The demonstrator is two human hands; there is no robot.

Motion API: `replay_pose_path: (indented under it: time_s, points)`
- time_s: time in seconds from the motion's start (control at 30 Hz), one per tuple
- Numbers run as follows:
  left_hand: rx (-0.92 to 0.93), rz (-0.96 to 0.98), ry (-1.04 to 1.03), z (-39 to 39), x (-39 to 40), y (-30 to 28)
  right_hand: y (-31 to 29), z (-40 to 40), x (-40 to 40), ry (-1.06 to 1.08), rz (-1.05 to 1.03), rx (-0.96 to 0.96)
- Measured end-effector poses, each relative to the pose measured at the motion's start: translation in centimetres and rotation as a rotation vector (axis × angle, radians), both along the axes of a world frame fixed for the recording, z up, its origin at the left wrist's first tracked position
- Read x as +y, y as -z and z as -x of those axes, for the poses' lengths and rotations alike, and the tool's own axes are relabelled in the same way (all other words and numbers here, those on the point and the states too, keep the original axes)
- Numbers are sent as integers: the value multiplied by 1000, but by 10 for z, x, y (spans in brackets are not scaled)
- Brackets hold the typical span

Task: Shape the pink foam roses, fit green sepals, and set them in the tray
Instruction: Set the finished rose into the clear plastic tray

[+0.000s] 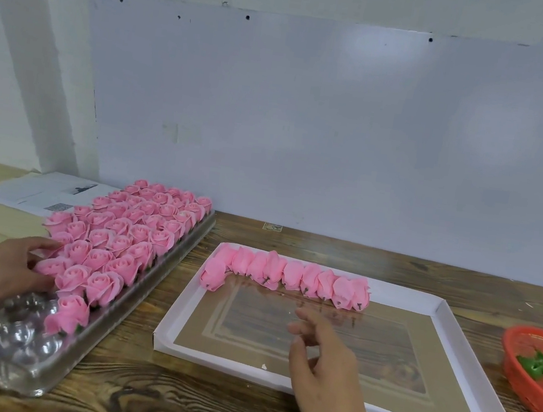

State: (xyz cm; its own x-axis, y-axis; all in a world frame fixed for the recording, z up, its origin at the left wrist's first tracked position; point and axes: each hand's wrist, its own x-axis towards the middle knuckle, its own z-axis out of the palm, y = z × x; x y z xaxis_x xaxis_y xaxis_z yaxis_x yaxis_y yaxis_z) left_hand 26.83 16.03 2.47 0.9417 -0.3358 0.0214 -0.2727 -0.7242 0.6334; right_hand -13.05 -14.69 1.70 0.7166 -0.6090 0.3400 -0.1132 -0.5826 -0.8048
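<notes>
The left hand (pixel 18 267) pinches a pink rose (pixel 49 267) in the clear tray (pixel 20 345) – rows of roses fill it; the right hand (pixel 320 347) hovers, fingers loose, over the white box lid (pixel 453 337) with unshaped buds (pixel 288 275), a red basket (pixel 528 392) of green sepals (pixel 540 366) beside – all on the wooden table (pixel 168 399)

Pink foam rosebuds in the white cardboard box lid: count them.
9 pink foam rosebuds, lying in one row along the far edge of the white cardboard box lid; the leftmost sits slightly nearer. They overlap, so one may be hidden.
</notes>
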Motion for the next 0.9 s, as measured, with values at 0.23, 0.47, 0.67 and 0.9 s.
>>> replay_pose_path:
  time_s: [0.23,0.47,0.67,0.9]
  points:
    - [-230,-162,28,22,5,-13,0,0,1,2,0,5]
    - [-421,211,332,202,-91,-41,-3,0,0,2,19,-3]
    - [-340,-99,858,259,-164,6,-2,0,-2,43,41,-23]
    - [-705,-159,927,260,-178,24,-14,1,-25,159,84,-31]
